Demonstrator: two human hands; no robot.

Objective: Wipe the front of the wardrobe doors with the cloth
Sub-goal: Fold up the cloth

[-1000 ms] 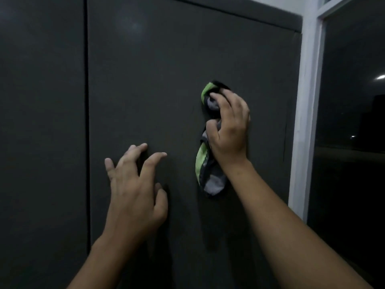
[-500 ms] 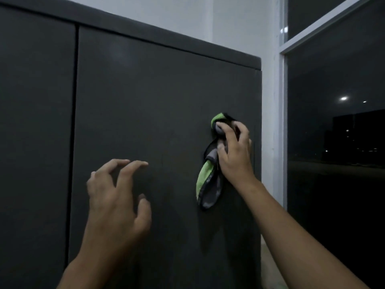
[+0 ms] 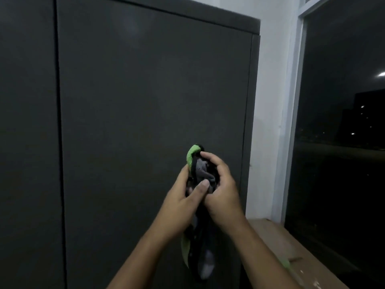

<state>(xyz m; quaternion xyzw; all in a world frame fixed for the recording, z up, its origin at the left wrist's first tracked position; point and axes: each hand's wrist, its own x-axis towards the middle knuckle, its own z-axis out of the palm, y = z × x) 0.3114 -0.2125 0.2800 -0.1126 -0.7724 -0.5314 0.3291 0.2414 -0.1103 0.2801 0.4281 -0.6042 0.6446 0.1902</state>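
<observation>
Brown wooden ledge [image 3: 277,236] between wardrobe [image 3: 145,101] and window [image 3: 343,142] bears a green scrap [image 3: 285,263] and pale flecks [image 3: 316,285].

Left hand [image 3: 179,198], right hand [image 3: 224,191] and forearms are bare

A bunched cloth [image 3: 203,173] of grey, black and bright green is gripped by both hands in front of the right wardrobe door [image 3: 145,101]. It is enclosed from the right by the curled fingers of the right hand [image 3: 224,191], and the left hand [image 3: 180,198] is closed on it from the left, thumb laid across the grey fold. A loose tail is left hanging below the wrists. Whether the door is touched cannot be told. A second door [image 3: 27,122] is seen across a narrow seam to the left; a white wall [image 3: 273,80], a dark window [image 3: 343,174] and a wooden ledge [image 3: 291,245] are seen to the right.
</observation>
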